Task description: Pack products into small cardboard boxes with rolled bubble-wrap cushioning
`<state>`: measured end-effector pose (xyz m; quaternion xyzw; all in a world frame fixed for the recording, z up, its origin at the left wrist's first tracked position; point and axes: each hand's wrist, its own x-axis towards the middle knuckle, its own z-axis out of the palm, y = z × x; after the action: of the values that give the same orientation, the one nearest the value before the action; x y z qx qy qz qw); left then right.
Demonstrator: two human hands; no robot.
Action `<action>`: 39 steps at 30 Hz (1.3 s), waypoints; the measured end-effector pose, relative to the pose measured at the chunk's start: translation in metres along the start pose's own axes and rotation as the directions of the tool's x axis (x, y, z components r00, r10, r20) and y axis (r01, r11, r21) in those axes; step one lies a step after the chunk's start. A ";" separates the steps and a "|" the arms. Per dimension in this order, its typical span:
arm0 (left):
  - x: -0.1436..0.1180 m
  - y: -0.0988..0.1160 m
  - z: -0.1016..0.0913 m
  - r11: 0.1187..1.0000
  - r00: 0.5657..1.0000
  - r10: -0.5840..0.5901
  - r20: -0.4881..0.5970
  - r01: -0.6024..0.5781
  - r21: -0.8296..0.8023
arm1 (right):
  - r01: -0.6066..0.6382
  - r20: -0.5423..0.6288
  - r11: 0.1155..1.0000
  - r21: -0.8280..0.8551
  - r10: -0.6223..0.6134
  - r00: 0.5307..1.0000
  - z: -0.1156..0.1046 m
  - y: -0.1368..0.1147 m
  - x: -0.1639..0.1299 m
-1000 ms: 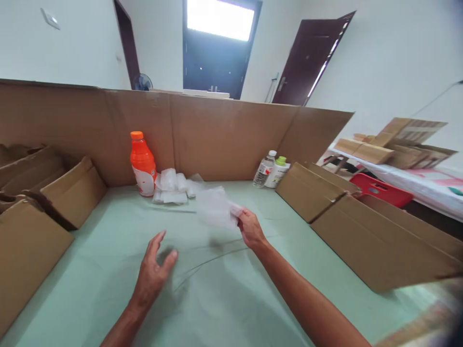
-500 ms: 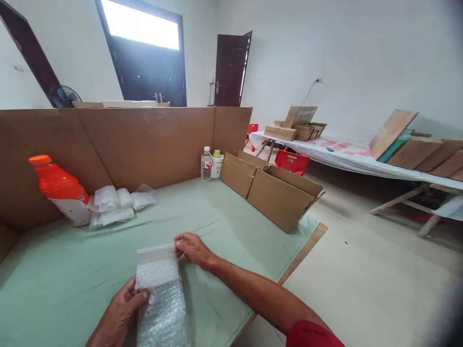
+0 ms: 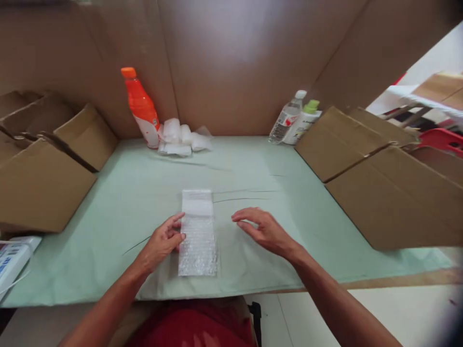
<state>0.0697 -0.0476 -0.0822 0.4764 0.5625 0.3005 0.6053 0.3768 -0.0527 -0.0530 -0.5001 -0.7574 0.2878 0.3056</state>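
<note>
A flat, long bubble wrap bag (image 3: 198,236) lies upright to my view on the pale green tablecloth, with a smoother strip near its far end. My left hand (image 3: 164,241) grips the bag's left edge, thumb on top and the index fingertip against the side. To the right of the bag, my right hand (image 3: 264,229) hovers with nothing in it, thumb and fingers apart. Farther back, several small bubble-wrapped bundles (image 3: 175,132) lie in a pile beside an orange bottle (image 3: 142,108).
Cardboard bins (image 3: 47,183) stand at the left, and more cardboard bins (image 3: 394,193) at the right. A clear water bottle (image 3: 287,118) and a white bottle with a green cap (image 3: 304,120) lean by the cardboard wall (image 3: 253,67). A white power strip (image 3: 18,260) sits at the left edge.
My view has swung down and left to face the table. My right hand has let go of the bag's far corner and moved off to the right; my left hand stays at its left edge.
</note>
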 end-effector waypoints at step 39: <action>-0.032 -0.022 -0.021 0.427 0.710 0.673 0.206 -0.601 0.676 | -0.109 -0.163 0.901 -0.419 0.043 0.986 0.112 -0.015 0.038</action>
<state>0.0395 -0.0796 -0.0882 0.8295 0.4372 0.2915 0.1894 0.2716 -0.0368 -0.1075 -0.6042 -0.7566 0.0886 0.2336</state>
